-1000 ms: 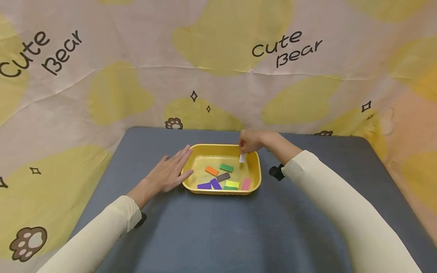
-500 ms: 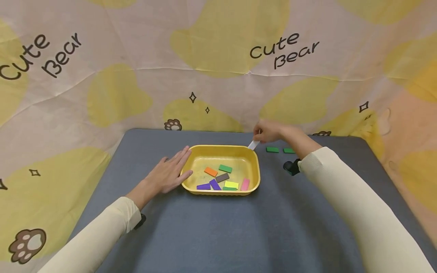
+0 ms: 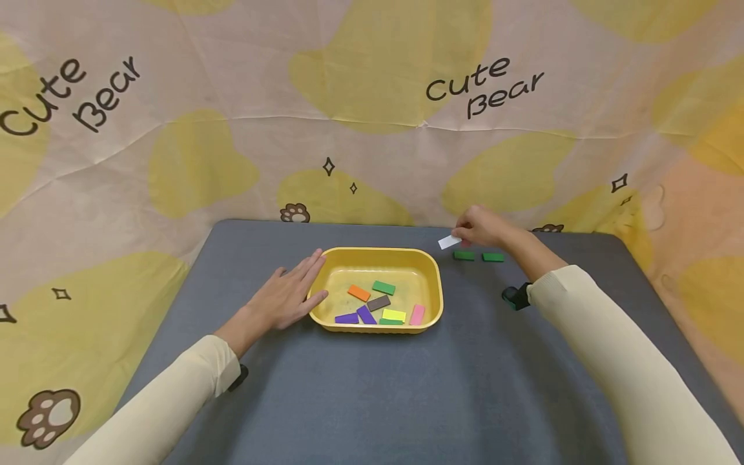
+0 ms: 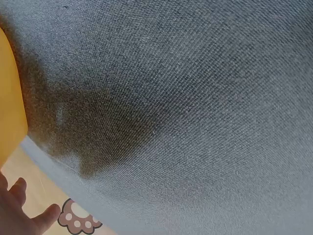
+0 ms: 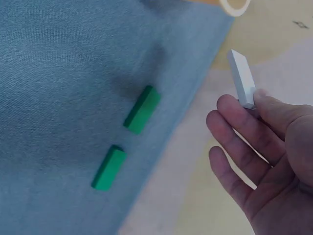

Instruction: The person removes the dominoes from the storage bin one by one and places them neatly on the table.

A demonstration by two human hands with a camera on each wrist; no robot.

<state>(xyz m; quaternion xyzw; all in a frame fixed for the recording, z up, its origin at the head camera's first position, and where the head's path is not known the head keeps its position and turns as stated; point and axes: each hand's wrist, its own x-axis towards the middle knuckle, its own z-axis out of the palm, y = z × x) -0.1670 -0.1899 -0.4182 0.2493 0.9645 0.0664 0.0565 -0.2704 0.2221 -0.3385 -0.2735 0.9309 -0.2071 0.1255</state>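
In the head view, my right hand [image 3: 485, 227] pinches one end of a white rectangular block [image 3: 449, 242] between thumb and fingers, above the table beyond the tray's back right corner. The right wrist view has the white block [image 5: 241, 81] jutting from the fingertips, the other fingers loosely bent. Below and beside it lie two green blocks [image 3: 464, 256] in a row on the table. My left hand [image 3: 289, 296] rests with extended fingers against the left rim of a yellow tray [image 3: 378, 328]. Only some fingertips of the left hand [image 4: 22, 210] show in the left wrist view.
Several flat blocks lie in the tray, among them an orange block [image 3: 359, 292], a grey block [image 3: 379, 302], a yellow block [image 3: 394, 314] and a pink block [image 3: 417, 314]. Blue-grey cloth covers the table [image 3: 372, 394]. A patterned curtain [image 3: 372, 77] hangs behind its back edge.
My right hand has lifted the white block out of the tray and carried it right, past the rim. Two green blocks on the table have come into view. The left hand stays in place.
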